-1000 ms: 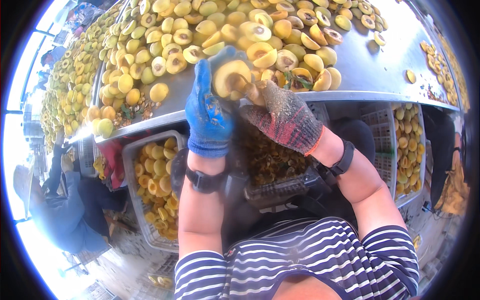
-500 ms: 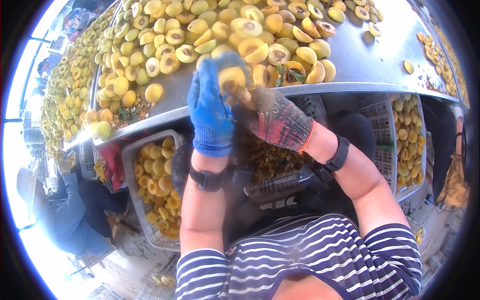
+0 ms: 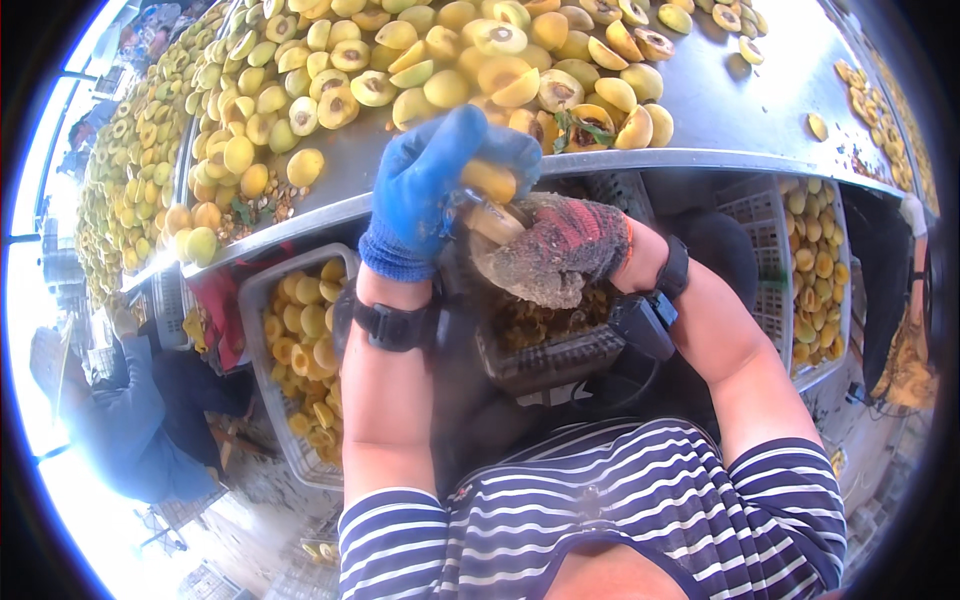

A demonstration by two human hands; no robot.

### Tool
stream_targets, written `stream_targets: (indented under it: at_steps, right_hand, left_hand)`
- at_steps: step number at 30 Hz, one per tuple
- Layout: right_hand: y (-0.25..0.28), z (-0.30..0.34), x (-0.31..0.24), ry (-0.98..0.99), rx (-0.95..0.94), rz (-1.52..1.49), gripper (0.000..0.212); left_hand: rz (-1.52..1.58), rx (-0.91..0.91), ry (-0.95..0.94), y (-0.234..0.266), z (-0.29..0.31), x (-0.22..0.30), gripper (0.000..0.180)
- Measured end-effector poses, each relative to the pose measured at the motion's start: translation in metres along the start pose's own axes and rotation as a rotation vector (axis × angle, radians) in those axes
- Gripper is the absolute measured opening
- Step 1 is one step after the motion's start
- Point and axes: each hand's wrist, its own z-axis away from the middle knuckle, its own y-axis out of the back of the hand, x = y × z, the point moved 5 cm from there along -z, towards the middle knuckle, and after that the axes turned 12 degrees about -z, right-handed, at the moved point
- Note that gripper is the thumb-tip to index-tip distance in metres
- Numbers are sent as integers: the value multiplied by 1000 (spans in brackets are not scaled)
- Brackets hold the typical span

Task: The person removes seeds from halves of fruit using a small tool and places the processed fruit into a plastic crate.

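Just over the table's near edge, my left hand (image 3: pixel 430 180), in a blue knit glove, is closed around a yellow stone fruit (image 3: pixel 490 181). My right hand (image 3: pixel 555 250), in a dirty grey and red glove, grips a small tool with a pale, wood-like handle (image 3: pixel 493 222). Its metal end points up at the fruit; whether it is inside the flesh is hidden by fingers. Ahead of both hands, a heap of halved yellow stone fruits (image 3: pixel 440 50) covers much of the metal table (image 3: pixel 700 100), many with brown hollows showing.
Below the hands stands a dark crate (image 3: pixel 550 367) holding fruit scraps. A pale crate of fruit halves (image 3: pixel 300 330) is at the left, another (image 3: pixel 815 280) at the right. A person in blue (image 3: pixel 130 420) sits at far left; part of another person (image 3: pixel 915 290) shows at far right.
My right hand has turned and come lower, bringing the tool's handle into plain view. My left hand has shifted slightly left and its fingers now curl over the fruit.
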Motion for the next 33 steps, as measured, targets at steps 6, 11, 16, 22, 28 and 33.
stream_targets:
  at_steps: [6,11,16,22,28,33]
  right_hand:
    - [6,18,0,64,-146,-220,41]
    - [8,21,5,-37,-101,-166,43]
    - [4,27,8,6,-182,-75,40]
    - [-29,18,0,80,-395,1331,36]
    - [-5,53,-25,-231,-39,1591,33]
    - [23,66,-44,244,190,1313,34]
  left_hand:
    - [-105,404,-274,20,11,-17,36]
    - [463,440,-93,96,82,15,56]
    - [-938,809,-112,118,176,60,33]
    - [-913,94,12,-27,88,9,23]
    - [-1014,436,-188,-9,-6,10,31]
    - [-1796,162,40,-23,-88,-26,45]
